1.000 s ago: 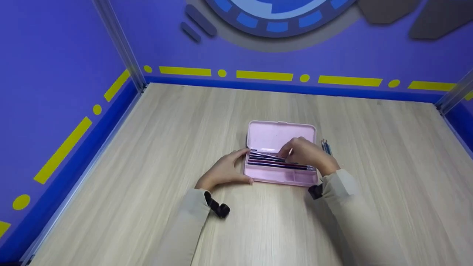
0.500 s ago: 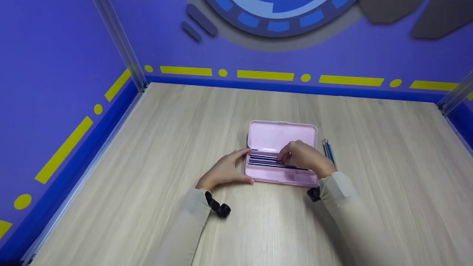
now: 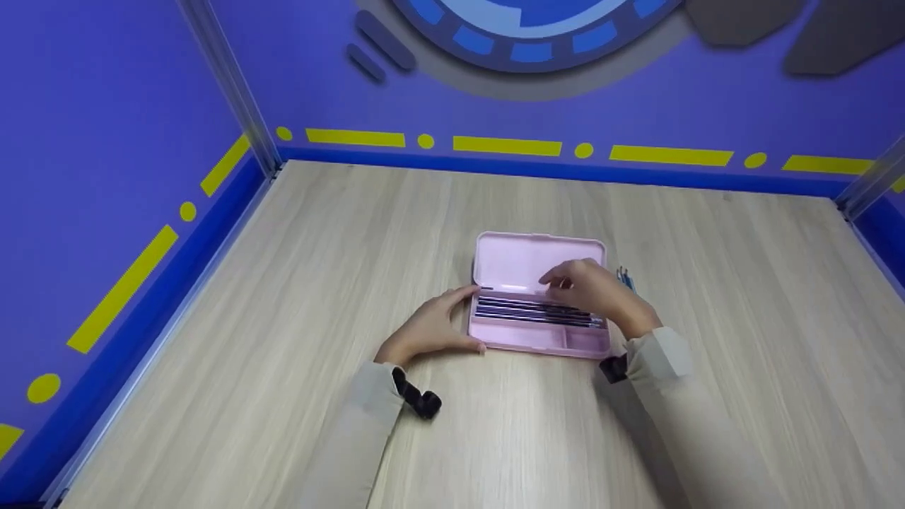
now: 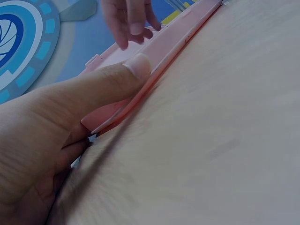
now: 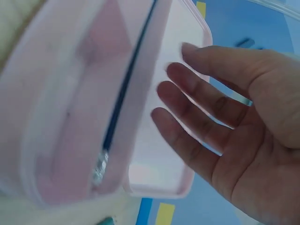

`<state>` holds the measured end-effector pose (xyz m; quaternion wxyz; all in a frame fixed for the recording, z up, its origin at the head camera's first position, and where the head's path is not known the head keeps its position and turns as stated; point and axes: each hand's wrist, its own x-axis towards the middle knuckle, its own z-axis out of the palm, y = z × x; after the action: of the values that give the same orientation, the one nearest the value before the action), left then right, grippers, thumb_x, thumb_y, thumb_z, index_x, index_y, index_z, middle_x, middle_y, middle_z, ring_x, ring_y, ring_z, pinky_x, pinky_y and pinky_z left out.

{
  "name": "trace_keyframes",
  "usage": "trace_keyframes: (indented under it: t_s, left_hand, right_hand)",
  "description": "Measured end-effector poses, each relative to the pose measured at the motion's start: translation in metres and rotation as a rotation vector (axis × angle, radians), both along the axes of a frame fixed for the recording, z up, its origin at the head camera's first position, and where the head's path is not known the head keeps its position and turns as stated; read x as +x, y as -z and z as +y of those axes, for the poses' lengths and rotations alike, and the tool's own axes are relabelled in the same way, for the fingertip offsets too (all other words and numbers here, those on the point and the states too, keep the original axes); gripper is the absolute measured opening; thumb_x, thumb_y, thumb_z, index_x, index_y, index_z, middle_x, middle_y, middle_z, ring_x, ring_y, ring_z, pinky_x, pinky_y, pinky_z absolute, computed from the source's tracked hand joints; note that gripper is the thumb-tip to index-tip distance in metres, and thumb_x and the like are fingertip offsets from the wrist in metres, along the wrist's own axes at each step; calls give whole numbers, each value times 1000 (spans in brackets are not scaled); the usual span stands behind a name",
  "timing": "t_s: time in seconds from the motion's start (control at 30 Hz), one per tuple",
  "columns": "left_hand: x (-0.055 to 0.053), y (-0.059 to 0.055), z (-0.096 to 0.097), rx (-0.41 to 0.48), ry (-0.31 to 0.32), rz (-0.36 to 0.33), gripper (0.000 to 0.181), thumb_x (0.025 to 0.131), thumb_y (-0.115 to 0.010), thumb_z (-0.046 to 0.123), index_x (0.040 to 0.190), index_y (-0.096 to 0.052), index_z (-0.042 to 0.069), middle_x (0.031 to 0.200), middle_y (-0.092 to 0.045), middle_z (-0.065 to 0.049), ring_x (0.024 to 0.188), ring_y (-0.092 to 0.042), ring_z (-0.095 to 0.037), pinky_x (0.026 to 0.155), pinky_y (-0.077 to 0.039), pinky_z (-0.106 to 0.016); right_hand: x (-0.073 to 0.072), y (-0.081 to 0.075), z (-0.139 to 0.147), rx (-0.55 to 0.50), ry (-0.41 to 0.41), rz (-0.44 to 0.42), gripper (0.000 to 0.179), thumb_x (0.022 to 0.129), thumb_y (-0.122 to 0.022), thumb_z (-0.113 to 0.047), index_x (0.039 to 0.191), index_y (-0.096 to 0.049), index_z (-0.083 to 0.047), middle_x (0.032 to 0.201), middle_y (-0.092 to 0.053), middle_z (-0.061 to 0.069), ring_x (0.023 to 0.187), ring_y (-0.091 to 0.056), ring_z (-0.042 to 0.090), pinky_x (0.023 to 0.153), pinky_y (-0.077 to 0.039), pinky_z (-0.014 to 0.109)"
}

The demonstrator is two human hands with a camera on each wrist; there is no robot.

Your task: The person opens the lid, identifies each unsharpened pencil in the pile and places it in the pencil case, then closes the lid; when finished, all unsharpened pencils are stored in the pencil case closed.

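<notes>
A pink pencil case (image 3: 509, 341) lies on the table with its lid (image 3: 510, 263) swung back. Several dark pencils (image 3: 520, 311) lie side by side in its long rear compartment. My left hand (image 3: 431, 326) holds the case at its left end, the thumb (image 4: 117, 79) along the front rim and fingers round the back corner. Over the right part of the case hovers my right hand (image 3: 594, 290), its fingers (image 5: 183, 124) loosely bent and nothing between them. A dark pencil (image 5: 123, 93) with a silvery end shows inside the case in the right wrist view.
To the right of the case lie several loose blue-green pencils (image 3: 625, 278), partly hidden by my right hand. The case stands mid-table on a wood-grain table (image 3: 368, 233). Blue walls (image 3: 127, 92) with yellow marks border its back and sides.
My right hand was down among the pencils in the case; it has lifted and moved slightly right, its fingers now off them. My left hand stays at the case's left end.
</notes>
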<state>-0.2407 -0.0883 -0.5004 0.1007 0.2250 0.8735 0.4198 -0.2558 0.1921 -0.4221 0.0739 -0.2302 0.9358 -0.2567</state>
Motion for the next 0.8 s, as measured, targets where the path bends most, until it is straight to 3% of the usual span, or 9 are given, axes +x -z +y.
trace_keyframes:
  t_s: [0.27,0.47,0.8]
  left_hand:
    - [-3,-2,1,-8,-9,-10,104,58,-90,46,147,-39,26,151,-41,0,141,-35,-21,117,-28,-40]
    - [-2,-2,0,-10,-11,-16,105,58,-90,45,148,-39,26,152,-40,0,141,-34,-20,117,-28,-39]
    - [1,-1,0,-1,-5,-18,103,58,-90,44,147,-40,25,149,-44,-1,139,-37,-20,117,-29,-39]
  right_hand:
    - [-13,-18,18,-54,82,51,31,95,-59,-10,123,-63,3,119,-65,21,108,-61,34,95,-51,50]
    - [-23,-21,17,-9,180,8,44,100,-52,-23,139,-49,-5,145,-46,19,136,-40,39,110,-34,55]
    - [-41,-18,10,82,106,-107,54,103,-40,-34,150,-32,-9,155,-32,17,144,-25,38,117,-21,54]
